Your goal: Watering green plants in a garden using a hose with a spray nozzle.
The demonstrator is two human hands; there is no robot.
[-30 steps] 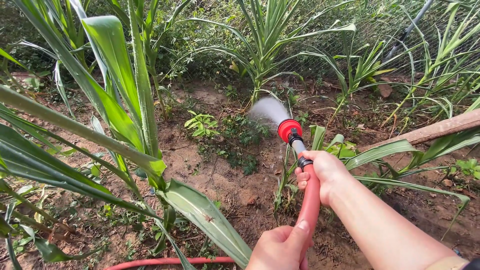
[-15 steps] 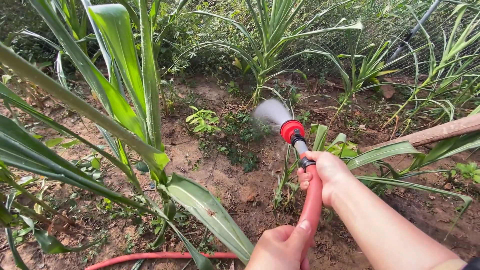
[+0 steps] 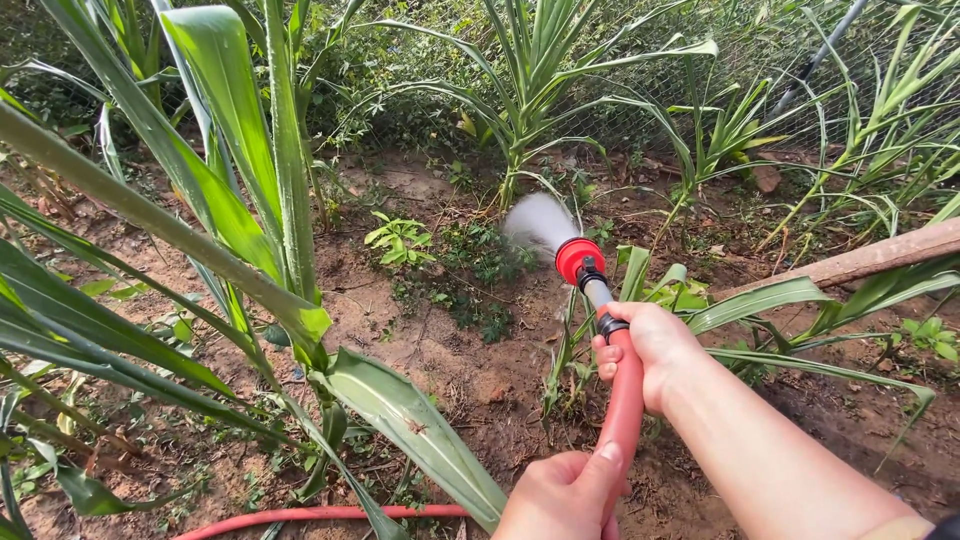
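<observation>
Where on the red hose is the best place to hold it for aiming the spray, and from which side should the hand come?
Grip the red hose just behind the nozzle, where the right hand wraps it from the right side. The left hand steadies it lower down. The hose is a stiff straight tube there, so it probably steers the nozzle best.

Bare soil [image 3: 470, 375] under red hose [image 3: 330, 514], wooden pole [image 3: 860, 262]

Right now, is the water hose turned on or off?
On. A white fan of spray shoots from the red nozzle toward the plants, while both hands hold the hose.
</observation>
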